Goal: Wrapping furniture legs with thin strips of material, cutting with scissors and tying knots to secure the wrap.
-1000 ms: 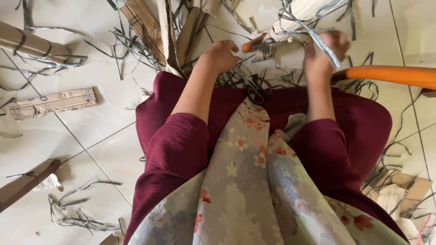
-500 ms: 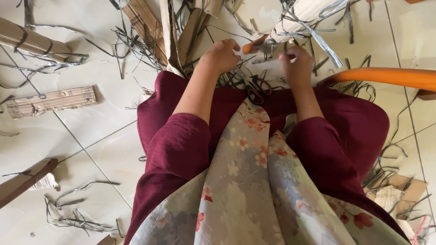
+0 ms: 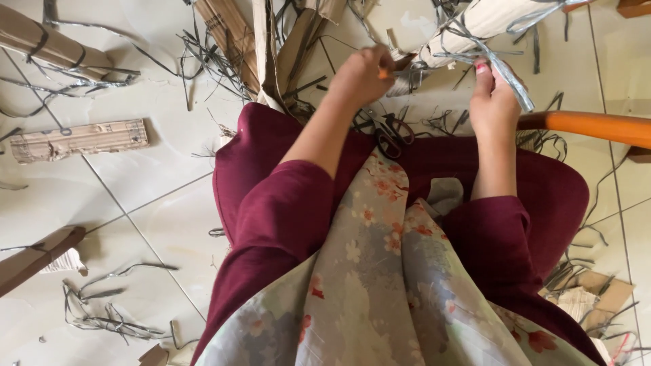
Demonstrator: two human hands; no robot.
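My left hand (image 3: 363, 73) is closed around a small orange-handled tool (image 3: 388, 72) whose dark tip points at a pale cardboard bundle (image 3: 478, 19) tied with grey plastic straps. Just right of it, my right hand (image 3: 494, 102) pinches one grey strap (image 3: 510, 76) that runs down from the bundle. A pair of black scissors (image 3: 392, 134) lies on my maroon lap (image 3: 420, 156) between my forearms. A floral scarf hangs down in front of me.
An orange pole (image 3: 590, 126) crosses at the right, behind my right hand. Cardboard strips (image 3: 80, 138), rolls (image 3: 47, 42) and tangles of cut grey straps (image 3: 102, 318) litter the pale tiled floor. More cardboard scraps (image 3: 597, 291) lie at lower right.
My right hand went left toward the tool, then came back right and lower with the grey strap in its fingers. My left hand stayed by the bundle, now covering most of the orange handle.
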